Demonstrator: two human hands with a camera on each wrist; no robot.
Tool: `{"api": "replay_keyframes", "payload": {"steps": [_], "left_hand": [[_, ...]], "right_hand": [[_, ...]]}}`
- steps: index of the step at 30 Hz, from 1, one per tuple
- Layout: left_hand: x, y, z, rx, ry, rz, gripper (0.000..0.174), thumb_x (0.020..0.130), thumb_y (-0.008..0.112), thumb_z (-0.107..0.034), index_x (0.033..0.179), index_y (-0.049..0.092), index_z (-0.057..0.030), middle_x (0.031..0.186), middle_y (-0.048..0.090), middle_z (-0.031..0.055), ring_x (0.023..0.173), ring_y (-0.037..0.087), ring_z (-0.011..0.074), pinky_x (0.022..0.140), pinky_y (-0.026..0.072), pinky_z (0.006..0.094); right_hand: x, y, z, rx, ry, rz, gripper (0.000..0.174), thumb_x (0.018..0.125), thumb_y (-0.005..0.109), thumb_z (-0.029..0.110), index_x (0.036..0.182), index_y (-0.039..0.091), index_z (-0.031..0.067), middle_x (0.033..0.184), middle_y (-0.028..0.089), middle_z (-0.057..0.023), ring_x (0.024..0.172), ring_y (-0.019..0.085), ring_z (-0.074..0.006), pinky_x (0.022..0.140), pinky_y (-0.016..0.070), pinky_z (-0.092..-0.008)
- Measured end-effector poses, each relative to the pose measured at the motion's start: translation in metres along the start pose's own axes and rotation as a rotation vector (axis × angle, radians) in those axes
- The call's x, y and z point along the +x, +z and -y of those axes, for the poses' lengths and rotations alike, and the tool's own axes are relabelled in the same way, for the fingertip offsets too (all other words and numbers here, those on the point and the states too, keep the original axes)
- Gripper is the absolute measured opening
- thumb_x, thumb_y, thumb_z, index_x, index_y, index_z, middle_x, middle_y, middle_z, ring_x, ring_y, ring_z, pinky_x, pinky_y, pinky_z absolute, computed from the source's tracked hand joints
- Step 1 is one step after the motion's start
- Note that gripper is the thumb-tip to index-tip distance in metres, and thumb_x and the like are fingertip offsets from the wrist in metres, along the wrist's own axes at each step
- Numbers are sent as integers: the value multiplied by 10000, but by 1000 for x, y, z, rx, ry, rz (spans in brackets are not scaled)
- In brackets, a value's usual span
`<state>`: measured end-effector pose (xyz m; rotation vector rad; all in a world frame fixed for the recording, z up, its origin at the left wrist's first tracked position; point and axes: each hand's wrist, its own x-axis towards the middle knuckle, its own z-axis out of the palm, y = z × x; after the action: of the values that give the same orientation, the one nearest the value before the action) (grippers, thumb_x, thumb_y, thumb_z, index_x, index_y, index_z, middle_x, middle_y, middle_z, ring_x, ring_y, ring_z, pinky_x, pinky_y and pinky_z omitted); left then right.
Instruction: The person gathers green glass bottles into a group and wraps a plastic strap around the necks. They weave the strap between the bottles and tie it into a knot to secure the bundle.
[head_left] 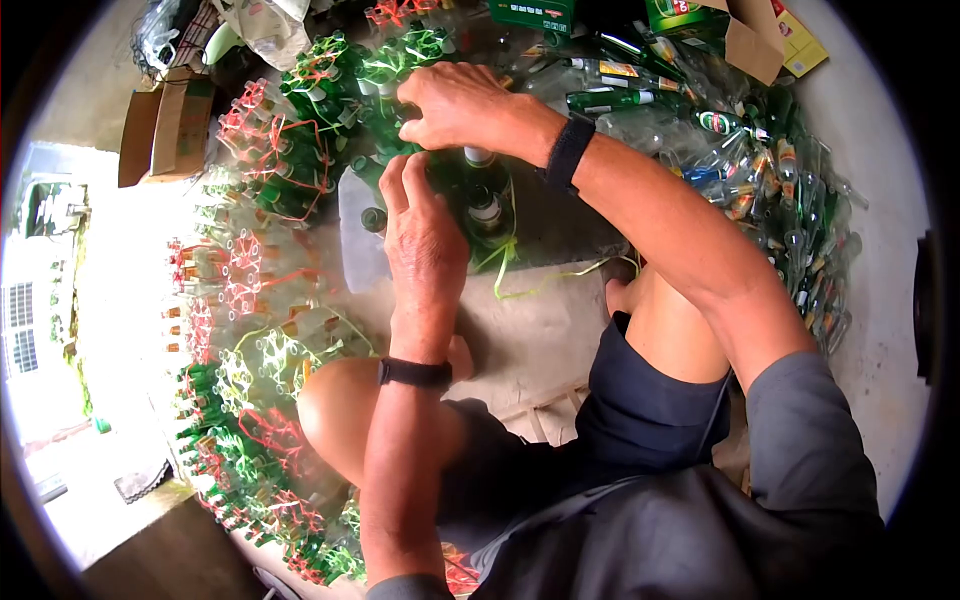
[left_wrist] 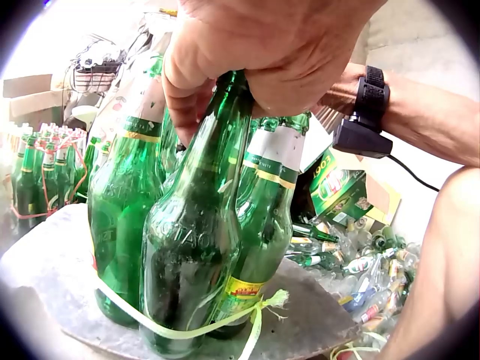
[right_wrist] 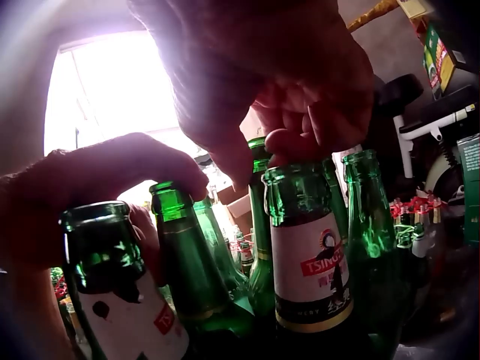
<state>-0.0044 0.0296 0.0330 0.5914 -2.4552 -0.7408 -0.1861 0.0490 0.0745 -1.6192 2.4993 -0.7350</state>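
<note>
Several green glass bottles stand upright and close together on a grey slab, a pale green plastic strap around their lower part with its knot towards the front. My left hand curls its fingers over a bottle neck at the near side of the cluster. Across from it, my right hand reaches over the far bottles, thumb and fingers on either side of a neck. A white-labelled bottle stands just beside those fingers. The strap's loose ends trail over the slab's edge.
Bottle bundles tied with red and green strap line the left side. Loose bottles are heaped at the right. An open cardboard box stands at the upper left, a green carton at the upper right. Bent knees flank the slab.
</note>
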Motion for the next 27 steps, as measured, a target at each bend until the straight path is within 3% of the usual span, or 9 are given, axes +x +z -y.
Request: {"api": "replay_keyframes", "payload": {"steps": [11,14,16,18,20,23,27], "left_hand": [[-1,-1,3,8,35,-4,549,915,581,63,1429,430,-56,1474,422,221,1304,523,452,1014,512,507],[0,-2,1,-10,28,-1,557,916,584,61,1437,427,-59,1474,421,223,1306,520,456,1013,513,508],[0,-2,1,-20,20,0,560,916,584,60,1439,427,-61,1474,420,224,1307,518,458,1013,513,508],[0,-2,1,-8,30,0,557,917,584,60,1439,429,-60,1472,422,227,1303,519,461,1012,514,509],[-1,-1,1,-20,18,3,558,916,589,56,1438,431,-60,1470,426,228,1311,516,457,1018,513,506],[-1,-1,3,13,61,-32,559,920,596,49,1443,428,-57,1472,427,229,1246,565,451,986,529,492],[-1,-4,3,-27,44,3,566,921,622,25,1451,437,-46,1468,436,237,1096,631,426,916,556,445]], "right_hand": [[-3,18,-8,-74,10,42,357,822,727,309,1067,721,49,1081,725,-228,1073,675,-441,925,497,-571],[-4,13,-6,-121,-42,31,323,778,766,275,982,758,25,1038,753,-213,1024,727,-409,889,543,-556],[-2,5,-4,-111,-55,48,343,796,758,323,967,762,26,1032,750,-218,1020,729,-409,878,551,-564],[1,0,-2,-20,23,165,368,881,711,378,1095,725,79,1120,724,-226,1109,664,-440,941,497,-570],[3,4,-7,-20,23,132,355,887,707,378,1086,727,83,1125,724,-234,1109,662,-448,938,501,-570],[3,1,-7,25,24,179,362,887,707,379,1080,724,73,1138,717,-243,1111,658,-453,935,508,-555],[-1,9,-10,32,-21,93,358,890,708,373,1028,705,42,1023,726,-246,1022,681,-456,885,530,-546]]}}
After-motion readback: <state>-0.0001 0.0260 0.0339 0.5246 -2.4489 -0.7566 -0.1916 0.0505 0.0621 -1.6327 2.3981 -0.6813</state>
